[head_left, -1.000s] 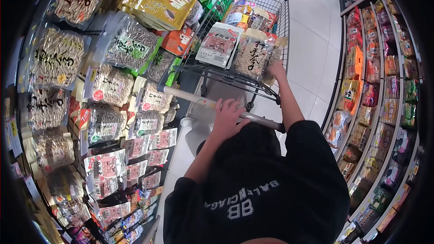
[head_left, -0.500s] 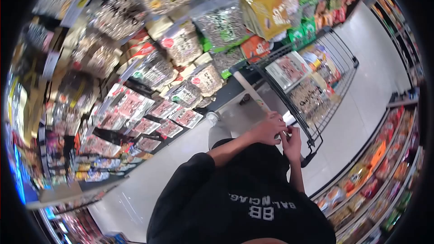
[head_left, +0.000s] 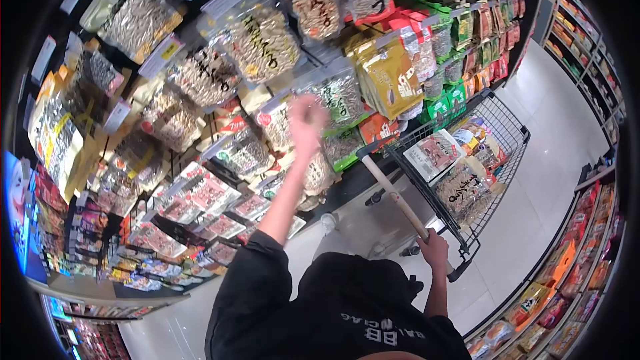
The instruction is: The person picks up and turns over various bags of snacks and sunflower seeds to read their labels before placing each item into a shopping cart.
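Observation:
My left hand point(head_left: 307, 115) is raised in front of the shelf of snack bags, smeared by motion, so its fingers cannot be made out. Just behind it hang a clear bag with a green label point(head_left: 340, 101) and a pale bag with a red round mark point(head_left: 270, 125). My right hand point(head_left: 435, 251) is closed round the shopping cart handle point(head_left: 393, 193) near its right end. Inside the wire cart point(head_left: 512, 153) lie a white-and-red flat pack point(head_left: 435, 153), a clear bag of sunflower-seed-like snacks point(head_left: 461, 190) and a colourful pack point(head_left: 477, 139).
Large bags of seeds point(head_left: 260, 43) hang in rows along the left, with a gold bag point(head_left: 387, 77) further along. Another shelf of packaged goods point(head_left: 533, 300) curves along the right. Between them runs a pale tiled floor point(head_left: 513, 227).
My hands were together at the cart handle. The left has lifted away toward the hanging bags, while the right has taken hold of the handle. The view has shifted slightly.

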Demonstrator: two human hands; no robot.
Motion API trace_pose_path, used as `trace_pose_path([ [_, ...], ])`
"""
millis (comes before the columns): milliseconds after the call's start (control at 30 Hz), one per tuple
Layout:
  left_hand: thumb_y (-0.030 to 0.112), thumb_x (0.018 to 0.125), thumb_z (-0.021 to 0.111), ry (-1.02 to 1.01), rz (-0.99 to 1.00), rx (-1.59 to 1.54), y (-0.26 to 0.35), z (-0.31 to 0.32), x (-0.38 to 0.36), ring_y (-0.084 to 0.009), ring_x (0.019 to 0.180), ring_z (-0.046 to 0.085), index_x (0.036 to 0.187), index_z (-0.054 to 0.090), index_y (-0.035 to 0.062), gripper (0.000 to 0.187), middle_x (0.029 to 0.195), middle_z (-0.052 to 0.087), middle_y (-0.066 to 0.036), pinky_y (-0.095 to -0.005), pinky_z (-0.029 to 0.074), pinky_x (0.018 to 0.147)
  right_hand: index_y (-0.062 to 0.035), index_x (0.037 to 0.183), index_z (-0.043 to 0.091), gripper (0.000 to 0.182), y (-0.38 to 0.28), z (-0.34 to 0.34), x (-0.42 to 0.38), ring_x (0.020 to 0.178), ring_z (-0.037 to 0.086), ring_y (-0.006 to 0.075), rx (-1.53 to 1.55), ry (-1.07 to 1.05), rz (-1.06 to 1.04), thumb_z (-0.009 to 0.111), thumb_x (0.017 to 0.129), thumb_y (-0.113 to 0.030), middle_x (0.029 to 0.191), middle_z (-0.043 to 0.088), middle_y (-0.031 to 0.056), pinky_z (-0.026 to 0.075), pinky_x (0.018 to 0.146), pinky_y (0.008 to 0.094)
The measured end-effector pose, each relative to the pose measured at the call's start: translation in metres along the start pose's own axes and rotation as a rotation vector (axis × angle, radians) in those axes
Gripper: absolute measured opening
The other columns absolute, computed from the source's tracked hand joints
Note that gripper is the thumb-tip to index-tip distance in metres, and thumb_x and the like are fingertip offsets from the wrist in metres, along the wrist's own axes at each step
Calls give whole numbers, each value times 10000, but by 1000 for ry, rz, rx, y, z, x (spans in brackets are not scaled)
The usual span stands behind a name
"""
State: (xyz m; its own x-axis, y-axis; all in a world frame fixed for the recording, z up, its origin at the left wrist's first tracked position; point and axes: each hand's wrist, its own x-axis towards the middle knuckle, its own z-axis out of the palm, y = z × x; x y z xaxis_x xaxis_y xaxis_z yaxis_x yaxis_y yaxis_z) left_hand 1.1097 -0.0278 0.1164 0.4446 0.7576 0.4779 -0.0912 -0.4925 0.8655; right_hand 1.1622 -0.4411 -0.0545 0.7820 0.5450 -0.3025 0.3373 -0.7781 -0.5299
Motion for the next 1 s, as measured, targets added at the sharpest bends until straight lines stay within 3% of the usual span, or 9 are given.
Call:
trace_pose_path([
  [67, 27, 777, 665, 289, 245, -45, 32, -48, 66, -135, 803, 538, 938, 567, 9, 190, 906, 580, -56, -283, 445, 761, -47, 1003, 585, 380, 4, -2, 2, 740, 641, 356, -2, 8, 2, 702, 761, -317, 764, 655, 159, 489, 672, 465],
  [200, 197, 783, 759, 508, 261, 129, -15, -114, 148, -133, 794, 527, 993, 535, 4, 363, 916, 572, -53, -267, 443, 748, -51, 1010, 602, 389, 8, -4, 5, 758, 639, 357, 29, 59, -8, 706, 738, -308, 747, 651, 165, 486, 697, 466],
  [333, 306, 724, 814, 416, 50, 273, -23, -108, 154, -117, 795, 491, 1167, 473, -23, 649, 913, 536, -40, -266, 440, 742, -78, 968, 617, 346, 4, -5, 8, 718, 637, 336, -3, 50, 35, 715, 720, -298, 703, 644, 128, 485, 674, 457],
  [567, 178, 735, 799, 235, -15, 173, -18, -89, 149, -88, 679, 352, 1048, 533, 35, 434, 769, 370, 25, -238, 333, 582, -111, 914, 635, 291, -9, -8, 9, 702, 640, 335, -78, 75, 85, 692, 720, -320, 694, 650, 128, 487, 656, 457],
  [667, 132, 725, 784, 115, -44, -294, 21, -71, 135, -184, 1066, 506, 1288, 399, -56, 708, 1180, 513, -116, -281, 410, 904, -131, 913, 648, 244, -8, -3, 12, 705, 639, 347, -166, 85, 113, 654, 740, -303, 695, 644, 153, 488, 653, 468],
  [733, 174, 720, 779, 113, -195, -229, -10, -86, 139, -274, 1328, 332, 1388, 242, -105, 901, 1443, 318, -212, -360, 235, 1103, -141, 915, 651, 237, -1, 2, 13, 705, 634, 350, -161, 99, 84, 656, 725, -282, 704, 643, 152, 486, 650, 471],
  [800, 228, 718, 774, 228, -349, -223, 14, -78, 121, -295, 1389, 210, 1425, 140, -105, 1006, 1503, 183, -234, -394, 133, 1134, -147, 919, 653, 237, -8, -5, 13, 715, 631, 350, -115, 75, 105, 659, 723, -279, 721, 645, 144, 486, 661, 469],
  [900, 229, 679, 780, 259, -368, -305, 48, -69, 98, -295, 1385, 224, 1456, 127, -45, 1051, 1503, 172, -244, -404, 85, 1137, -157, 920, 657, 252, -9, -6, 12, 724, 632, 350, -110, 84, 111, 659, 730, -323, 726, 644, 138, 490, 651, 469],
  [1000, 181, 728, 736, 290, -387, -453, 39, -77, 87, -282, 1235, 408, 1440, 207, -54, 918, 1347, 427, -219, -393, 220, 1092, -193, 909, 660, 243, -8, -4, 14, 715, 637, 331, -172, 35, 217, 653, 757, -383, 732, 653, 104, 490, 637, 459],
])
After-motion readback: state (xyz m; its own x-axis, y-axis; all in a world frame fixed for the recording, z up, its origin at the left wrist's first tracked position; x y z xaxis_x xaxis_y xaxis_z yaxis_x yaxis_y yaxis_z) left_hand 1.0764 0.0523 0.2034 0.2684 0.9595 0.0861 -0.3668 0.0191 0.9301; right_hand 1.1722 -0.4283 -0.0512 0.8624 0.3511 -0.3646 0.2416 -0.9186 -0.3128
